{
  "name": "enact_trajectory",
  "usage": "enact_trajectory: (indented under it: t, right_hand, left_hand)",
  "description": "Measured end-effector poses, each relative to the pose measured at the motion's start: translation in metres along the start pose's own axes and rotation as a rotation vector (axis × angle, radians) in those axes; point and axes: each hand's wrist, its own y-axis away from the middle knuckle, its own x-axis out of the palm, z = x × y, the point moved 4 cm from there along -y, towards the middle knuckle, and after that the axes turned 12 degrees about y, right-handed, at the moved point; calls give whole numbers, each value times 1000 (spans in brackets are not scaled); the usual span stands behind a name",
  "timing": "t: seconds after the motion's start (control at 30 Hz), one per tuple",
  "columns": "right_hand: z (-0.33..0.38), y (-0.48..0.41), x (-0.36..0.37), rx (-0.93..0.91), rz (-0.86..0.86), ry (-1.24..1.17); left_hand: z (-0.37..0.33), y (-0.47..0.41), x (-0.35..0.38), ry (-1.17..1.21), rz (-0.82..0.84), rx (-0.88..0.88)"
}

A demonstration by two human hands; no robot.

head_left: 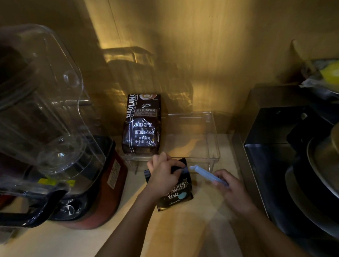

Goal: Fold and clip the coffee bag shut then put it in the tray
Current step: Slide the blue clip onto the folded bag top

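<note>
A small black coffee bag [178, 193] with white lettering and a pale blue dot lies on the wooden counter just in front of the tray. My left hand [163, 173] is closed over the bag's folded top edge and hides part of it. My right hand [231, 187] grips one end of a light blue bag clip [206, 174]; the clip's free tip points left, close to the bag's top right corner. The clear plastic tray [213, 142] stands behind the bag.
A large dark "Baked Coffee" bag [142, 125] stands upright in the tray's left side. A red blender base [102, 198] with a clear cover [39, 106] fills the left. Dark metal pans [310, 181] sit on the right. A wooden wall rises close behind.
</note>
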Motion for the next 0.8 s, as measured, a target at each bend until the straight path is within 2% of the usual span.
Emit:
enact_trajectory:
  t: [0.1,0.2,0.37,0.5,0.7,0.8]
  right_hand:
    - [8,-1,1,-41,32,74]
    - [15,-1,6,-55,59,133]
    - [27,-4,3,-38,-81,185]
    - [34,-5,0,-119,-106,247]
    - [36,-2,0,-167,-116,303]
    - [38,-2,-1,-166,-151,296]
  left_hand:
    - [3,2,-1,55,56,27]
    - [4,4,-1,86,23,66]
    - [8,6,0,61,39,94]
    - [11,7,0,71,-4,109]
    - [14,11,2,288,80,-13]
    - [13,12,3,303,99,0]
